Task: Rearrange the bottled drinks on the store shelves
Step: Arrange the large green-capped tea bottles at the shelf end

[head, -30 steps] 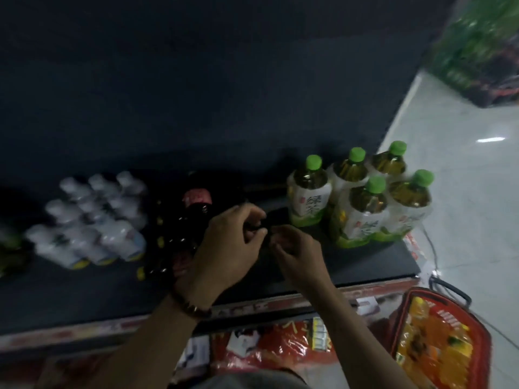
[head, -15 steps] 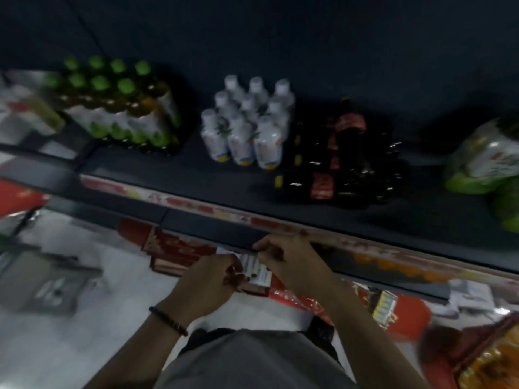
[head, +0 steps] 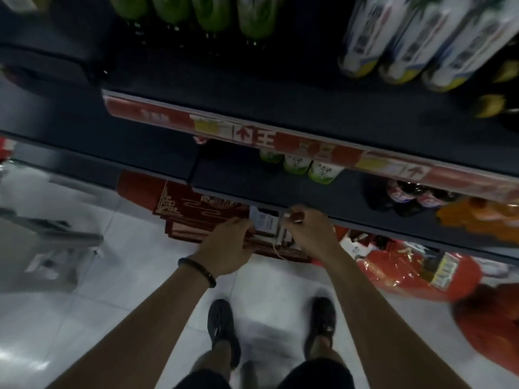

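The left hand [head: 227, 245] and right hand [head: 309, 234] are close together at the front edge of the lower shelf [head: 238, 178], above open floor [head: 126, 262]. Each pinches one small white label [head: 265, 221] held between them. Three green-labelled bottles [head: 297, 164] stand farther back on that shelf, clear of both hands, with at least two dark bottles [head: 407, 195] to their right.

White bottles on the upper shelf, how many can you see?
3, side by side at the upper right of the upper shelf: left bottle, middle bottle, right bottle. More may be hidden behind them or out of frame.
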{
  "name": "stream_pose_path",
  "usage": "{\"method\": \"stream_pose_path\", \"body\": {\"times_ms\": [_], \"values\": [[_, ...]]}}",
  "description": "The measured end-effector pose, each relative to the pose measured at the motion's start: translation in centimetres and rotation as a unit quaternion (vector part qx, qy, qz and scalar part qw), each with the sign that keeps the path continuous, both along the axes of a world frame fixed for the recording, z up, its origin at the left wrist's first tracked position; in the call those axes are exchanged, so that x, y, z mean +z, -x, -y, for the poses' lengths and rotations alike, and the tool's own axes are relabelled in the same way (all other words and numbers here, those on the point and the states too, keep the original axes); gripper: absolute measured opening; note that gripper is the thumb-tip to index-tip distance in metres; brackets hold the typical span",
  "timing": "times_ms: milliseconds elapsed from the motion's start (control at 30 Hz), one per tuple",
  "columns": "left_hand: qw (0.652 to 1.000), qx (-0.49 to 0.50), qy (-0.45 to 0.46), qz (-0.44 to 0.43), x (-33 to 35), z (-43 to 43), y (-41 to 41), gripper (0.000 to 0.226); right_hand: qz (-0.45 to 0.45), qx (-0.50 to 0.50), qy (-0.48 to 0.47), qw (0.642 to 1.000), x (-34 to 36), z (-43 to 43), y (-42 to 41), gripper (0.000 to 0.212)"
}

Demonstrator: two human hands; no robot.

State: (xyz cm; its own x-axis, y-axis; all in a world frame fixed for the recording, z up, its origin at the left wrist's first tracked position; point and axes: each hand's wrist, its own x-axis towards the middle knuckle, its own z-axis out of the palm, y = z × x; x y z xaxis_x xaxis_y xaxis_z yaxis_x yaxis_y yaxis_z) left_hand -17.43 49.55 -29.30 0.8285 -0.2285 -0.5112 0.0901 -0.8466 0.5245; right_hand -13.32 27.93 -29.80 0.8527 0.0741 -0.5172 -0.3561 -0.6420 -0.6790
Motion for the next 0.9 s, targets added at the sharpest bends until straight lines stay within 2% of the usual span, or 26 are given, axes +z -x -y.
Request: {"method": "stream_pose_path", "body": {"times_ms": [133, 233, 300, 333, 400, 433, 500, 567, 633, 700, 800, 900], "values": [[0.998, -0.033, -0.007, 0.045, -6.8, 2.2, -4.6, 0.055, 0.004, -0.089, 0.035, 0.995, -7.4, 0.3, -4.0, 0.045], [0.997, -0.049, -0.024, 0.055, -11.8, 5.4, -8.3, 0.060, 0.080, -0.149, 0.012, 0.985, -12.6, 2.3, -6.5, 0.030], [0.995, -0.061, -0.012, 0.078, -14.9, 7.3, -10.2, 0.062, 0.109, -0.218, -0.009, 0.970, -15.7, 3.9, -8.4, 0.034], [0.993, -0.067, -0.004, 0.093, -16.6, 8.2, -10.9, 0.063, 0.096, -0.240, 0.001, 0.966, -17.4, 4.8, -9.6, 0.052], [0.990, -0.075, -0.009, 0.115, -20.0, 9.5, -11.9, 0.067, 0.051, -0.242, 0.073, 0.966, -19.8, 6.6, -11.9, 0.105], [0.990, -0.076, -0.015, 0.115, -21.6, 10.0, -12.2, 0.070, 0.054, -0.247, 0.079, 0.964, -20.7, 7.5, -12.9, 0.120], [0.991, -0.082, -0.032, 0.097, -23.9, 11.1, -12.1, 0.077, 0.103, -0.277, 0.043, 0.954, -21.6, 8.8, -14.3, 0.132], [0.991, -0.083, -0.053, 0.090, -24.7, 11.8, -12.0, 0.080, 0.163, -0.283, 0.021, 0.945, -21.9, 9.8, -15.5, 0.133], [0.991, -0.063, -0.056, 0.102, -24.6, 12.3, -12.2, 0.076, 0.195, -0.256, -0.020, 0.947, -21.5, 10.4, -16.4, 0.118], [0.993, -0.047, -0.055, 0.094, -23.9, 12.7, -12.5, 0.068, 0.197, -0.226, -0.059, 0.952, -21.2, 11.1, -17.1, 0.103], [0.995, -0.029, -0.054, 0.078, -22.9, 12.8, -12.8, 0.061, 0.188, -0.197, -0.099, 0.957, -20.1, 11.6, -17.1, 0.106], [0.998, 0.018, 0.018, 0.054, -22.2, 12.4, -13.0, 0.066, 0.171, -0.171, -0.117, 0.963, -18.6, 11.2, -15.2, 0.092]]}}
